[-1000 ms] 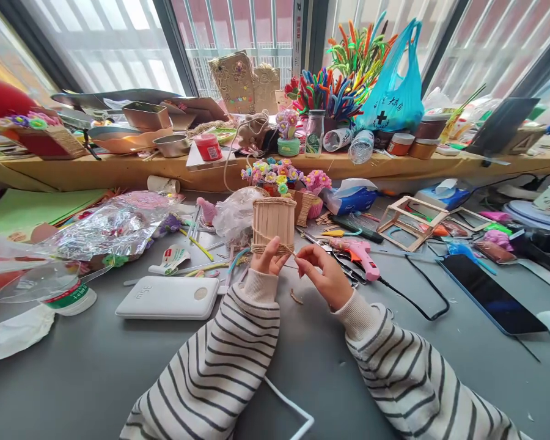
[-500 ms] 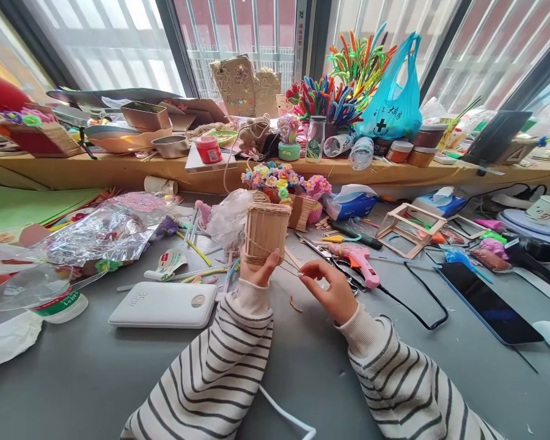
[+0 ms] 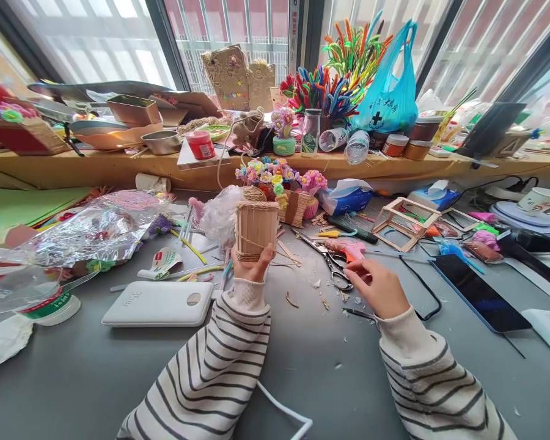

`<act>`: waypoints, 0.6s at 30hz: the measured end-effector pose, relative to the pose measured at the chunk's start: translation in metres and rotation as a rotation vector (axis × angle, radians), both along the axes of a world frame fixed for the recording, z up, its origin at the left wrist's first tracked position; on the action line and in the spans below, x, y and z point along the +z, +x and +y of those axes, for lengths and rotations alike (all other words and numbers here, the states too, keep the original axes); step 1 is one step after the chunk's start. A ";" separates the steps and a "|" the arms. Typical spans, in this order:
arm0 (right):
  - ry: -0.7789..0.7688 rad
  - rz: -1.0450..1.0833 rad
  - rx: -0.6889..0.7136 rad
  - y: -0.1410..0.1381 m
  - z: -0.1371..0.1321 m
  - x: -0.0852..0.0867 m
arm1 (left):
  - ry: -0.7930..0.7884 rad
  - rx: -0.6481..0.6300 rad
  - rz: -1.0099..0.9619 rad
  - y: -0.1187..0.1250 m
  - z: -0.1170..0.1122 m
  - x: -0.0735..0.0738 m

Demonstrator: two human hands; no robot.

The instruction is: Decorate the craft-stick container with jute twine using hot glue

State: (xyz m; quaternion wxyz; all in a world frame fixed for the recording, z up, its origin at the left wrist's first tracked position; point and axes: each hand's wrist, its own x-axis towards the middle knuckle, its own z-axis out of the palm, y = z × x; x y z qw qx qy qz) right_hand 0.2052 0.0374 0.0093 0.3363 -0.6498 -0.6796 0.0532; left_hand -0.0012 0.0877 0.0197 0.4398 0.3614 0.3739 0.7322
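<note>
My left hand [image 3: 252,269] is closed around the lower part of a small holder made of wooden craft sticks [image 3: 258,229], bound with twine at its top and bottom rims. A loose strand of twine [image 3: 282,265] trails from its base to the right. To the right, my right hand [image 3: 379,286] is held over the table with its fingers bent and apart, nothing visible in them. Its fingertips are beside the pink hot glue gun [image 3: 346,247], whose handle is partly hidden behind the hand. Black-handled scissors [image 3: 332,263] lie just left of these fingers.
A white power bank [image 3: 158,304] lies left of my left arm, a phone [image 3: 479,293] at the right. Behind stand pipe-cleaner flowers [image 3: 275,174], a tissue pack [image 3: 348,197] and a wooden stick frame [image 3: 406,223]. A crowded ledge [image 3: 165,164] runs along the windows.
My right hand has let go of the twine strand and moved right, to the glue gun. My left hand still holds the stick holder in nearly the same place.
</note>
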 end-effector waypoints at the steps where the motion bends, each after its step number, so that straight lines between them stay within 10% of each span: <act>1: -0.003 -0.030 -0.005 0.003 0.000 -0.004 | -0.009 0.005 -0.009 -0.001 0.001 -0.002; 18: -0.167 -0.465 -0.058 -0.011 0.020 -0.017 | -0.091 -0.038 0.001 -0.010 0.002 -0.012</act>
